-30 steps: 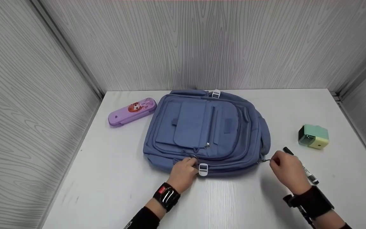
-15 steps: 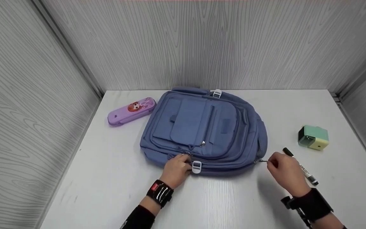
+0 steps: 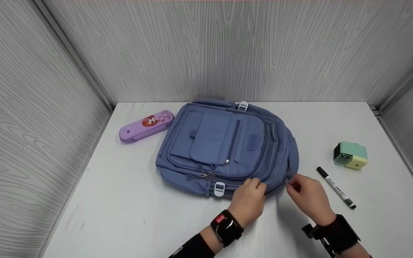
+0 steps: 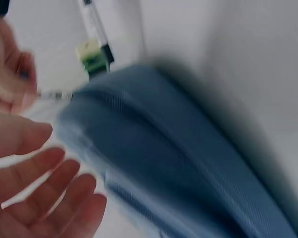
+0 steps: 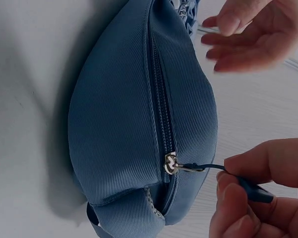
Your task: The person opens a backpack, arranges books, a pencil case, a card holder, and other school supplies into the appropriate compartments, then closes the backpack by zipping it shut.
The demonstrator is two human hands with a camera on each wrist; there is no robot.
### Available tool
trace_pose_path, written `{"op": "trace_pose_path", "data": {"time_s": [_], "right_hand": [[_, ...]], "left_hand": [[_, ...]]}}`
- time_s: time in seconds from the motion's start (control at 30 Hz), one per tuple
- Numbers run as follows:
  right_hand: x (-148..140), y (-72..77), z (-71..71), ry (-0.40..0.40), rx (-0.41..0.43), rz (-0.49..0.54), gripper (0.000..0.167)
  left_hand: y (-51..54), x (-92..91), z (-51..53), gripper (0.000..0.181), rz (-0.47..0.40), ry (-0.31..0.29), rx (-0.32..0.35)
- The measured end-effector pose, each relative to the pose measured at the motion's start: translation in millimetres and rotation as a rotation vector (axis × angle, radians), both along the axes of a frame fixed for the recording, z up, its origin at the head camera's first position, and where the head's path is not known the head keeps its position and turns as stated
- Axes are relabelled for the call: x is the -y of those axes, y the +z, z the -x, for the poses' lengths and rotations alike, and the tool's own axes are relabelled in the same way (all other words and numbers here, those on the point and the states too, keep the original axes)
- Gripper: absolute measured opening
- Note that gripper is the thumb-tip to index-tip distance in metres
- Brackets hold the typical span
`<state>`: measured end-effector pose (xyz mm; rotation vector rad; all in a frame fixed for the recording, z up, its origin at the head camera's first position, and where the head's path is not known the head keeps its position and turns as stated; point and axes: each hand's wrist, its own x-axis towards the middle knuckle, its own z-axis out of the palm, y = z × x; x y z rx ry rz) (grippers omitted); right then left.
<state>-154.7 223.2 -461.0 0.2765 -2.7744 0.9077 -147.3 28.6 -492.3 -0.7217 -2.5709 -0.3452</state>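
A blue backpack (image 3: 224,143) lies flat, its front pockets facing up. At its near right corner, my right hand (image 3: 310,197) pinches the dark blue pull tab (image 5: 253,189) of a zipper between thumb and fingers. A short cord joins that tab to the metal zipper slider (image 5: 171,163), and the zipper teeth look closed along the stretch beyond it. My left hand (image 3: 247,200) hovers over the near side of the bag, between the white buckle (image 3: 219,189) and my right hand. Its fingers (image 4: 64,193) are loosely spread and hold nothing.
A purple pencil case (image 3: 146,126) with a cartoon figure lies by the backpack's far left side. To the right are a black-capped marker (image 3: 336,188) and a green and yellow box-like object (image 3: 350,155). Grey wood-grain panels (image 3: 206,50) enclose the white table (image 3: 120,200).
My left hand has left the bag's edge by the white buckle and moved right, toward my right hand. The backpack has shifted slightly left; my right hand has moved left, still pinching the pull tab.
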Motion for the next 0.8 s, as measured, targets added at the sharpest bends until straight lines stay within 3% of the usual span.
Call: {"op": "trace_pose_path", "data": {"time_s": [0.1, 0.2, 0.3, 0.4, 0.6, 0.8], "right_hand": [[3.5, -2.6, -1.5, 0.004, 0.006, 0.001, 0.018], [4.7, -5.0, -3.0, 0.002, 0.010, 0.011, 0.018], [4.3, -6.4, -4.3, 0.000, 0.002, 0.022, 0.018], [4.1, -8.2, -4.5, 0.008, -0.012, 0.030, 0.018], [-2.3, -9.8, -2.4, 0.008, -0.093, -0.012, 0.017], [-11.3, -16.2, 0.6, 0.004, -0.213, -0.063, 0.015]], "left_hand": [[-12.0, -19.2, 0.5, 0.033, 0.004, 0.082, -0.112], [-19.1, -30.9, 3.9, 0.031, 0.022, 0.167, -0.190], [-23.4, -37.9, 9.2, 0.025, 0.074, 0.231, -0.231], [-26.3, -39.3, 12.9, 0.017, 0.140, 0.260, -0.221], [-21.1, -29.5, 12.6, 0.005, 0.213, 0.167, -0.109], [-14.5, -14.5, 10.5, 0.014, 0.164, -0.002, -0.031]]}}
